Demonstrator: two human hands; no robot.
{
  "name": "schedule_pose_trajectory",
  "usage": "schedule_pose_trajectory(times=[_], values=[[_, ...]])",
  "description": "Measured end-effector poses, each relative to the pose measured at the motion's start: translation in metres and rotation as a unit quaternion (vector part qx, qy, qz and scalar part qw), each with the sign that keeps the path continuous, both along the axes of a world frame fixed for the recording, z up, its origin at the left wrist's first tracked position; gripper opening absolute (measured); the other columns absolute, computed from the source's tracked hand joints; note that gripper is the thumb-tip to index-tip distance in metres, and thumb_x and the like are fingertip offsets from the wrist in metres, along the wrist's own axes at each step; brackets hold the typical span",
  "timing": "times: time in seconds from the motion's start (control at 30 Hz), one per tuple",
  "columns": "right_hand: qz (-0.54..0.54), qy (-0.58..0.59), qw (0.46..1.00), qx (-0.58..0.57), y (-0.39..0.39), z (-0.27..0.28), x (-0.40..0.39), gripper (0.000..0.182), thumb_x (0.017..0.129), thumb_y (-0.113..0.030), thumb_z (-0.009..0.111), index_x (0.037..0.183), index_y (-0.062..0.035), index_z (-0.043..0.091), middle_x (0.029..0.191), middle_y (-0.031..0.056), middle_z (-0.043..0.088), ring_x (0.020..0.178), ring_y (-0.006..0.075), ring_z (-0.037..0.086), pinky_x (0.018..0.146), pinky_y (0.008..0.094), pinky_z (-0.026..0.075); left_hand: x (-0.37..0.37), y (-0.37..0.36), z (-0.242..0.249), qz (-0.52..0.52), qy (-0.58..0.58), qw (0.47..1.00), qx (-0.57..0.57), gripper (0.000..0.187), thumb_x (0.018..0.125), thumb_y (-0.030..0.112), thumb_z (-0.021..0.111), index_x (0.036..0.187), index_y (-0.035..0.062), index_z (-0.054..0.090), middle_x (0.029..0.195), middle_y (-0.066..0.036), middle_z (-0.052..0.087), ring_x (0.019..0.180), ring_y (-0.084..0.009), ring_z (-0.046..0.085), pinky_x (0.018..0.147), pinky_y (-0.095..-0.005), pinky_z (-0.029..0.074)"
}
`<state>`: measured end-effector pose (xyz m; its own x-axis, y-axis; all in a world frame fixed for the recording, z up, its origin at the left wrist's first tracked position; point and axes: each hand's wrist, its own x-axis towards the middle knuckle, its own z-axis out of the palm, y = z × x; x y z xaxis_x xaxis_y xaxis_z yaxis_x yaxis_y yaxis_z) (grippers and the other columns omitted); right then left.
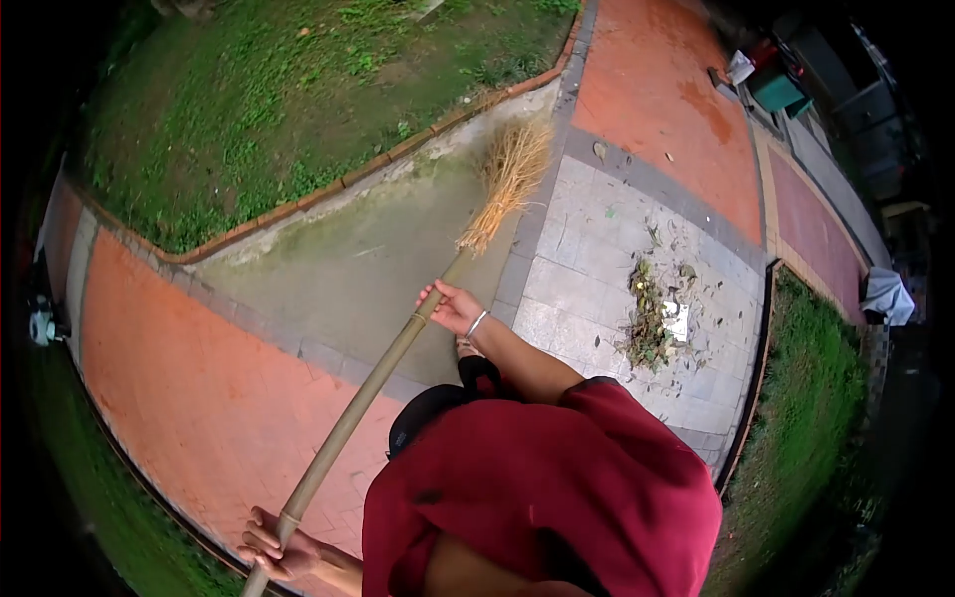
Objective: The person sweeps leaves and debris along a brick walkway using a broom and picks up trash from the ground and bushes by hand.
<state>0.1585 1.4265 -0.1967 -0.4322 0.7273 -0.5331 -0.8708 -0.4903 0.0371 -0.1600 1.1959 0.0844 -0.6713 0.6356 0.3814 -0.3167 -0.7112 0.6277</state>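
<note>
A long twig broom [512, 184] with a bamboo handle [363, 398] slants from the lower left up to the top middle. My left hand [279, 545] is wrapped round the handle near its lower end in the view. Higher up, close to the bristles, my right hand [455, 306] grips the same handle, a light bracelet on its wrist. The bristles lie over the grey paving beside a low kerb. To their right, apart from the broom, is a pile of leaves [649, 316] with a white scrap [675, 321] in it.
A brick-edged kerb [348, 179] borders the grass [259, 109] at upper left. Orange paving [199, 348] flanks the grey tiles [572, 259]. More grass [806, 388] lies at right behind a raised edge. A green bin [778, 92] stands at the far upper right.
</note>
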Motion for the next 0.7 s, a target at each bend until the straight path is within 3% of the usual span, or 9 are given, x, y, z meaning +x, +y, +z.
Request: schedule_pose_trajectory(times=[0.13,0.27,0.3,0.4,0.43,0.53,0.7], values=[[-0.085,-0.103,0.979,-0.154,0.077,-0.054,0.069,0.018,0.087,-0.015,0.046,0.090,0.0029,0.047,0.083,0.0153,0.052,0.080,0.0285,0.053,0.078,0.0444,0.046,0.050,0.138,-0.030,-0.038,0.009,0.995,-0.090,0.017,0.077,0.012,0.051,0.066,0.0120,0.038,0.050,0.004,0.027,0.053,-0.0083,0.033,0.074,-0.0323,0.034],[-0.190,-0.200,0.942,-0.192,0.155,-0.089,0.164,0.014,0.088,-0.011,0.040,0.095,0.0010,0.038,0.078,0.0143,0.050,0.071,0.0265,0.050,0.067,0.0394,0.046,0.103,0.225,-0.061,-0.227,0.083,0.952,-0.187,0.020,0.077,0.023,0.056,0.072,0.0097,0.042,0.060,-0.001,0.036,0.065,-0.0163,0.040,0.079,-0.0369,0.035],[-0.216,-0.200,0.936,-0.192,0.173,-0.073,0.181,0.016,0.090,-0.016,0.039,0.086,-0.0007,0.041,0.074,0.0118,0.048,0.068,0.0236,0.049,0.064,0.0384,0.046,0.106,0.241,-0.063,-0.257,0.081,0.942,-0.199,0.020,0.077,0.024,0.057,0.075,0.0092,0.044,0.064,-0.001,0.039,0.071,-0.0181,0.043,0.082,-0.0394,0.035],[-0.296,-0.132,0.939,-0.112,0.177,-0.006,0.195,0.015,0.091,-0.014,0.038,0.087,-0.0001,0.042,0.077,0.0113,0.048,0.073,0.0237,0.049,0.070,0.0379,0.046,0.091,0.306,-0.059,-0.311,0.097,0.935,-0.141,0.019,0.079,0.023,0.056,0.074,0.0112,0.043,0.063,0.001,0.039,0.069,-0.0158,0.043,0.085,-0.0400,0.034],[-0.298,-0.117,0.946,-0.049,0.171,0.001,0.195,0.016,0.091,-0.013,0.038,0.090,0.0017,0.044,0.083,0.0119,0.050,0.081,0.0256,0.050,0.080,0.0396,0.045,0.081,0.329,-0.055,-0.345,0.095,0.928,-0.104,0.018,0.079,0.023,0.056,0.073,0.0116,0.042,0.062,0.002,0.039,0.067,-0.0145,0.043,0.084,-0.0397,0.033],[-0.325,-0.106,0.939,0.032,0.162,0.044,0.174,0.019,0.089,-0.014,0.042,0.094,0.0035,0.046,0.091,0.0141,0.052,0.090,0.0286,0.051,0.087,0.0418,0.042,0.046,0.420,-0.038,-0.438,0.078,0.895,-0.030,0.019,0.079,0.020,0.056,0.070,0.0130,0.041,0.057,0.004,0.039,0.059,-0.0107,0.040,0.082,-0.0381,0.033],[-0.416,-0.122,0.901,0.026,0.129,0.078,0.127,0.019,0.086,-0.013,0.049,0.095,0.0037,0.049,0.100,0.0160,0.052,0.101,0.0313,0.049,0.095,0.0430,0.037,0.037,0.580,-0.029,-0.523,-0.018,0.852,0.010,0.018,0.081,0.017,0.053,0.069,0.0127,0.041,0.056,0.004,0.037,0.060,-0.0098,0.038,0.079,-0.0333,0.032]])
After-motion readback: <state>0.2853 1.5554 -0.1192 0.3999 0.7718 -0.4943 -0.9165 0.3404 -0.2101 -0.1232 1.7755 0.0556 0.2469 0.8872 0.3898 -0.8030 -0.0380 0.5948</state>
